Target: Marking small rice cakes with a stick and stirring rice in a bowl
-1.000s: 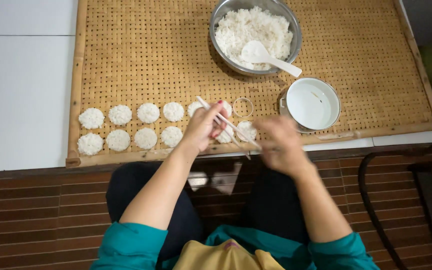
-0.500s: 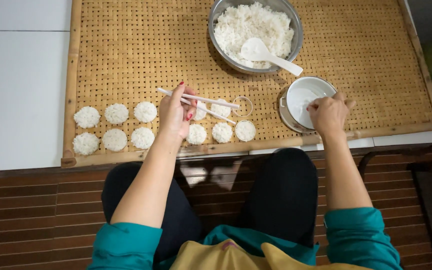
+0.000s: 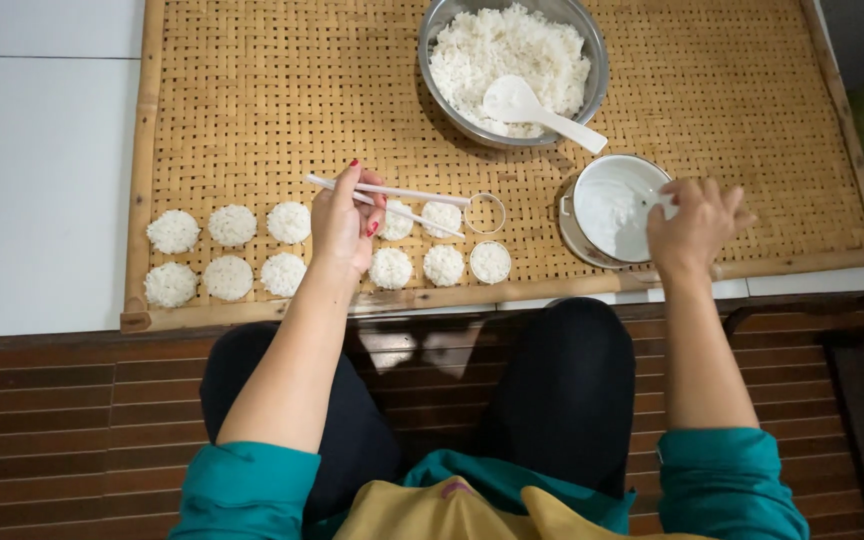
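Beside rice discs (image 3: 389, 268), left hand (image 3: 344, 222) grips chopsticks (image 3: 407, 193); right hand (image 3: 692, 225) fingers pinch white bowl (image 3: 614, 210).

My left hand (image 3: 345, 222) is curled in a pinch grip; my right hand (image 3: 694, 226) reaches forward, fingers seemingly bent.

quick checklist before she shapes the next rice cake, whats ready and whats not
1. Ring mould empty and flat on the woven tray: ok.
2. Rice left in the metal bowl: ok, plenty.
3. Scoop within reach: ok, resting in the bowl.
4. Left hand free: not ok, it holds the sticks.
5. Right hand free: not ok, fingers at the white bowl.
6. Space beside the rice cakes: ok.
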